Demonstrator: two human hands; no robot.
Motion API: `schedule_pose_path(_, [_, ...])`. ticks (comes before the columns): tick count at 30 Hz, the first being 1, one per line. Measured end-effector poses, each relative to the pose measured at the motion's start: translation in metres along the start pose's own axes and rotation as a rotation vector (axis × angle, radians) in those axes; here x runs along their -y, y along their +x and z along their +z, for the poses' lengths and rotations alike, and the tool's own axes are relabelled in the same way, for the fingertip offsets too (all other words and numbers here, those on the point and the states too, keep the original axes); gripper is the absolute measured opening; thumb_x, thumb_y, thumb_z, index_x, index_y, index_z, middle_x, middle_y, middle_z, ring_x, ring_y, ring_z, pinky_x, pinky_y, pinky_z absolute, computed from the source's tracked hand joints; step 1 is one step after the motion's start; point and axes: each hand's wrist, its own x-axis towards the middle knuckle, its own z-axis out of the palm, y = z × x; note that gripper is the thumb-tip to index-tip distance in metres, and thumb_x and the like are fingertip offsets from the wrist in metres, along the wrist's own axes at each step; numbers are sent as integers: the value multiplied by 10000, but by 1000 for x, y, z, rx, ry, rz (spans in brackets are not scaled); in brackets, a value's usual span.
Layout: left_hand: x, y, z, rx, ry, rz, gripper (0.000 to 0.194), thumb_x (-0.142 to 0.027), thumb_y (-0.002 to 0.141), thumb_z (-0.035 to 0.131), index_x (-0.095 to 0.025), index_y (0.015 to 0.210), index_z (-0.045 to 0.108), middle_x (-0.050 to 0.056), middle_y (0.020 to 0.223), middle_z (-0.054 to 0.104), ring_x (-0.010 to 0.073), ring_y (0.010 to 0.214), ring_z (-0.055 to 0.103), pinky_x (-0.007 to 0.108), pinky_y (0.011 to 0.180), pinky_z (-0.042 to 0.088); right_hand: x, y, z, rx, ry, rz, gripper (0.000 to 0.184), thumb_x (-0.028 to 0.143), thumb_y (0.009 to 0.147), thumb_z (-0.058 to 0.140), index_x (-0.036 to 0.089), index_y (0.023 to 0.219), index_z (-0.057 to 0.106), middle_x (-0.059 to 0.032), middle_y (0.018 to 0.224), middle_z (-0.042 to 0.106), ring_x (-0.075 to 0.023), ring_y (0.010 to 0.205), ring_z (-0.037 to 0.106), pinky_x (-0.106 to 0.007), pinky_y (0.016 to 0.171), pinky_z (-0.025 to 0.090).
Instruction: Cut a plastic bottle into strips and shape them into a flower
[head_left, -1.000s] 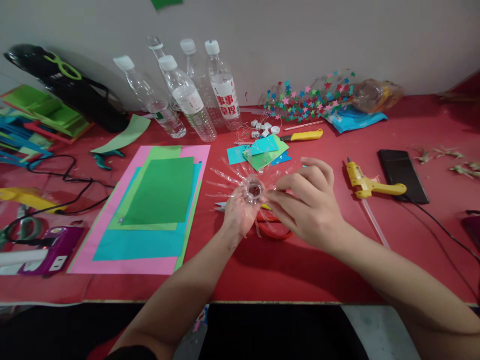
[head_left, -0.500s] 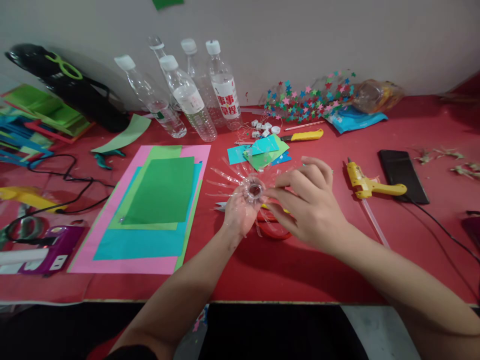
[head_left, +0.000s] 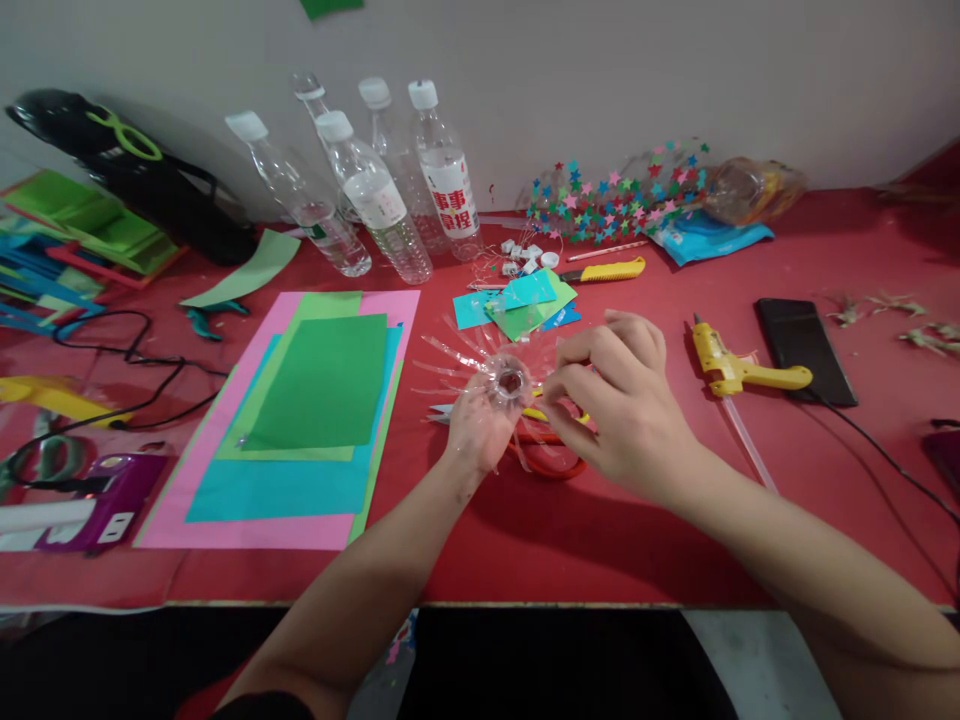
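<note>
A clear plastic bottle top (head_left: 510,380), its wall cut into thin strips that fan out all round, faces up with its round neck opening. My left hand (head_left: 480,425) is closed around it from below. My right hand (head_left: 619,400) is at its right side, thumb and fingertips pinched together on one of the clear strips; the strip itself is hard to see. Below both hands lie scissors (head_left: 551,462) with red and yellow handles, partly covered by the strips and hands. Small blue and green paper pieces (head_left: 525,300) lie just beyond.
Coloured paper sheets (head_left: 322,385) are stacked on the left. Several plastic bottles (head_left: 386,215) stand along the wall. A yellow glue gun (head_left: 739,370) rests by a black phone (head_left: 810,350). A yellow utility knife (head_left: 611,270) and star-covered strips (head_left: 615,205) lie farther back.
My right hand's fingertips have shifted slightly right, away from the neck of the bottle top. My left hand has stayed in place with the bottle top.
</note>
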Motion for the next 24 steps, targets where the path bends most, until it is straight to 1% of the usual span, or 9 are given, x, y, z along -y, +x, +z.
schedule_pose_path(4, [0, -1, 0, -3, 31, 18, 138, -169, 838, 500, -155, 809, 634, 22, 770, 614, 110, 695, 574, 229, 675, 453, -1, 1, 1, 7, 1, 7, 77, 210, 883, 601, 175, 870, 668, -66, 918, 627, -215, 908, 465, -435, 957, 365])
schedule_pose_path(8, [-1, -2, 2, -26, 34, 12, 144, -178, 843, 496, -158, 800, 632, 17, 759, 609, 107, 664, 565, 236, 659, 449, -1, 0, 2, 27, 5, 6, 156, 232, 897, 584, 176, 1002, 685, -76, 957, 625, -223, 927, 456, -440, 942, 363])
schedule_pose_path(11, [-2, -3, 2, -42, 40, -3, 145, -178, 849, 489, -164, 819, 630, 20, 765, 614, 116, 682, 578, 245, 666, 460, 0, 1, -1, 45, 12, 0, 189, 238, 899, 579, 165, 1041, 681, -88, 965, 615, -230, 929, 461, -448, 924, 368])
schedule_pose_path(14, [-2, -2, 3, -34, 74, -9, 149, -176, 851, 484, -169, 827, 631, 30, 748, 620, 131, 686, 584, 257, 662, 470, -2, 3, -10, 67, 73, -9, 195, 221, 889, 584, 160, 1047, 679, -96, 974, 609, -234, 926, 496, -445, 877, 387])
schedule_pose_path(16, [-1, -1, 3, -17, 63, 16, 152, -170, 848, 484, -163, 780, 620, 28, 708, 603, 123, 639, 563, 250, 627, 460, -4, 6, -18, 66, 133, 14, 191, 214, 876, 597, 168, 1043, 679, -88, 965, 612, -226, 910, 522, -423, 831, 399])
schedule_pose_path(18, [-1, 0, 3, -6, 35, 39, 173, -162, 848, 473, -156, 733, 603, 26, 688, 590, 110, 601, 540, 235, 582, 437, -6, 8, -27, 2, 151, 45, 165, 204, 872, 596, 168, 1008, 681, -77, 932, 609, -215, 891, 537, -409, 818, 405])
schedule_pose_path(20, [0, 0, 2, -8, 16, 42, 181, -147, 845, 459, -151, 736, 604, 30, 697, 595, 108, 607, 544, 225, 563, 423, -8, 9, -32, -56, 164, 58, 114, 189, 871, 591, 171, 940, 680, -65, 894, 607, -200, 869, 550, -400, 814, 414])
schedule_pose_path(24, [1, 1, -2, 24, 11, 50, 152, -141, 834, 470, -161, 803, 617, 32, 747, 623, 119, 666, 569, 235, 609, 440, -5, 8, -30, -85, 111, 44, 53, 171, 853, 618, 194, 853, 666, -47, 852, 617, -190, 830, 554, -394, 799, 437])
